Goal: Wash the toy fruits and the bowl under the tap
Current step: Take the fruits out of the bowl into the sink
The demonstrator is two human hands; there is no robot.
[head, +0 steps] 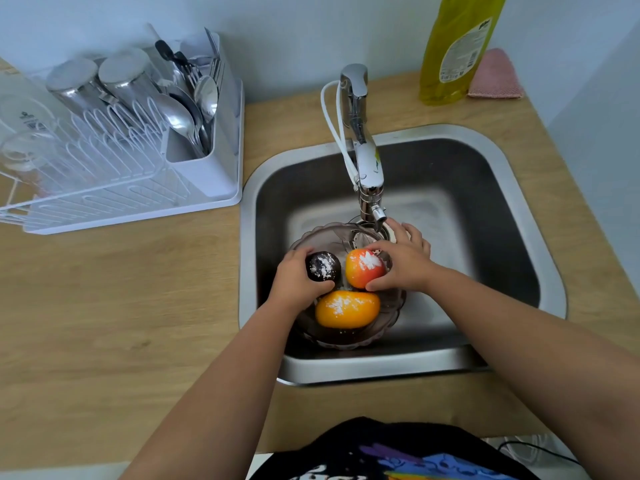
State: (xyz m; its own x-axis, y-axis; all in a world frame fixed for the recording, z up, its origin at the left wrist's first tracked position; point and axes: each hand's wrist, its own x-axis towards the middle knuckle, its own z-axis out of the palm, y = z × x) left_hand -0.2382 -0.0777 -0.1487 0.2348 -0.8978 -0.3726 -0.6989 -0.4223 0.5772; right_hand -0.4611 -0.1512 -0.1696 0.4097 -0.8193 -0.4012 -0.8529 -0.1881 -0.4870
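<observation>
Down in the steel sink [512,216], a translucent, scallop-edged bowl [349,341] is sitting on the basin floor, just below the spout of the chrome tap [363,147]. Three toy fruits are lying inside it, each dusted with patches of white powder. The left hand [294,282] is curling its fingers and thumb around the dark purple fruit [322,266] at the bowl's left side, gripping it from the left. The right hand [403,265] is holding the red-and-yellow fruit [363,268], with the thumb pressing its near side and the forefinger arching over its top; the remaining fingers are stretching out toward the drain beneath the spout. The two held fruits are sitting just beside each other, and whether they are touching cannot be told. The orange fruit [346,308] is resting untouched at the near side of the bowl, close under the other two. No stream of water is showing at the spout.

On the wooden counter [121,306] to the left, a white dish rack [114,161] is standing with upturned metal cups, glassware and a caddy of spoons and forks. Behind the sink on the right, a yellow bottle of dish soap [457,50] is standing beside a pink cloth [495,76].
</observation>
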